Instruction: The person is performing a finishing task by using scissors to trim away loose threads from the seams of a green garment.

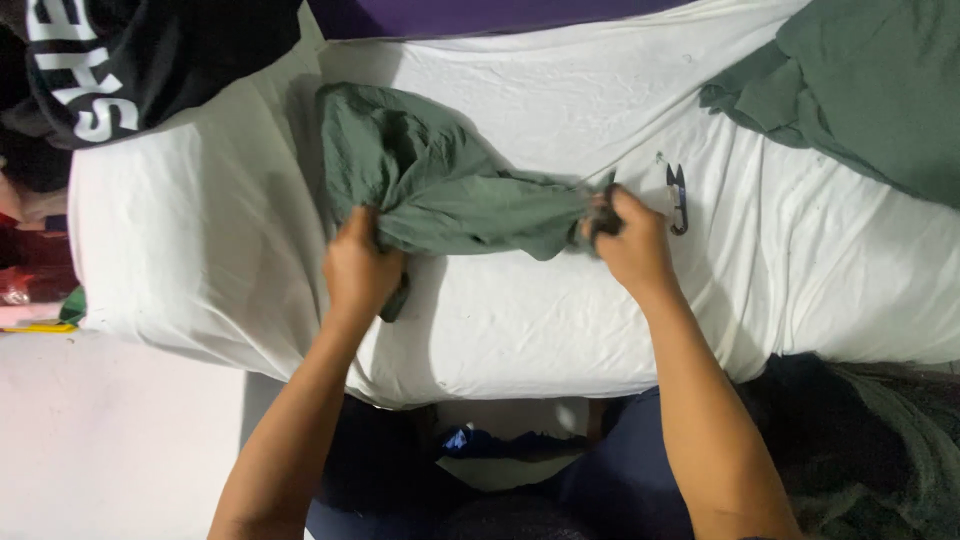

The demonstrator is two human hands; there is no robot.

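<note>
A: Green cotton-looking garment (440,190) sits mid-table on the white sheet (520,320), left hand (360,268) clenched on its hem at 7 o'clock, right hand (632,240) gripping the bunched end at 3.

B: Looks like the straightening-out step (thread snips (678,198) just beside, at 3). I'd say next needs an even pull flat.

Garment workroom, likely small tailoring or finishing shop: padded table under white sheet (520,330); thread snips (678,198) lying on it; green garments (860,80) heaped at one corner; black printed garment (120,60) and mixed coloured cloth (30,270) piled alongside
</note>
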